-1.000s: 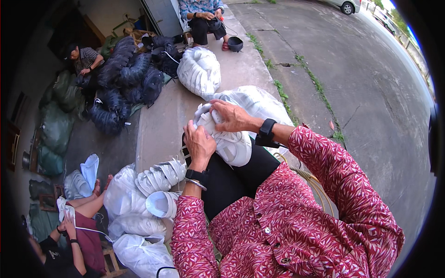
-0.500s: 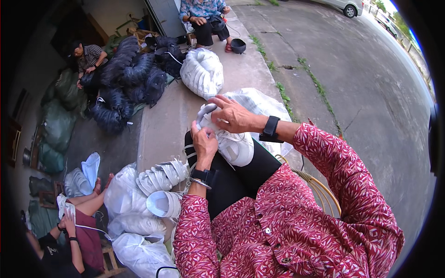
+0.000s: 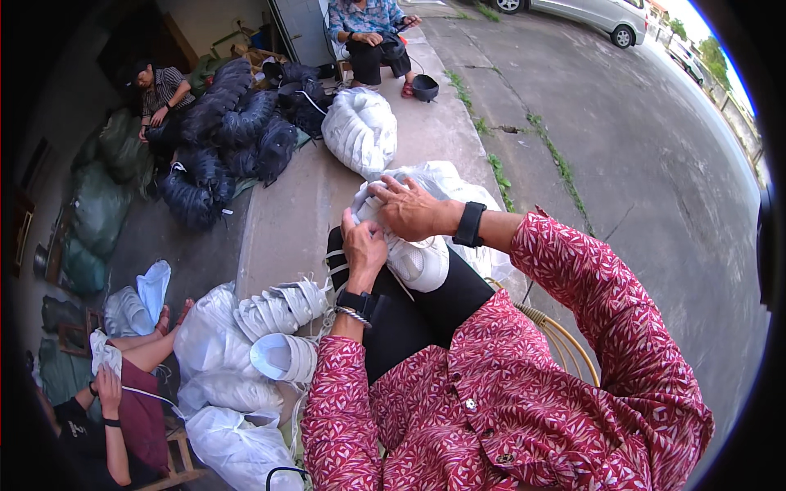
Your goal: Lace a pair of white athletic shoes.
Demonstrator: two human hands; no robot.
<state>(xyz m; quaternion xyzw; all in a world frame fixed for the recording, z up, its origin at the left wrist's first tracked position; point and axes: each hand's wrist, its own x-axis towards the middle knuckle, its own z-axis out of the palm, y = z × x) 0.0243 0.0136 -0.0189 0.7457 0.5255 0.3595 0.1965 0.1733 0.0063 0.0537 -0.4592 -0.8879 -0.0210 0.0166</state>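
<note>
Left hand (image 3: 363,243): on the near side of the white shoe (image 3: 416,260), fingers curled and pressed together against its upper; thumb hidden, can't tell if it pinched anything.
Right hand (image 3: 407,209): lay palm-down over the top of the shoe, fingers spread a little and bent, tips at the shoe's far end; whether they pinched a lace could not be told.
Shoe: sat on the person's lap over the black trousers (image 3: 409,315), between both hands, sole side facing the camera at its near end.
Wrists: black watch (image 3: 469,224) on the right, black band (image 3: 358,303) with a thin bracelet on the left.
Sleeves: red patterned shirt (image 3: 508,393), both arms came in from the lower edge.
Behind shoe: white bag (image 3: 458,184) of more white shoes, touching the right hand's far side.
Left of lap: loose white shoes (image 3: 282,303) and tied white sacks (image 3: 229,385) on the concrete ledge (image 3: 286,204).
Farther off: full white sack (image 3: 360,131), pile of black shoes (image 3: 229,139), green sacks (image 3: 98,213) well apart at left.
Other people: one seated lower left (image 3: 123,409) holding white shoe; one by the black pile (image 3: 160,90); one seated at top (image 3: 368,33) beside a small black pot (image 3: 425,87).
Right side: road (image 3: 639,164), car (image 3: 589,15) at top.
</note>
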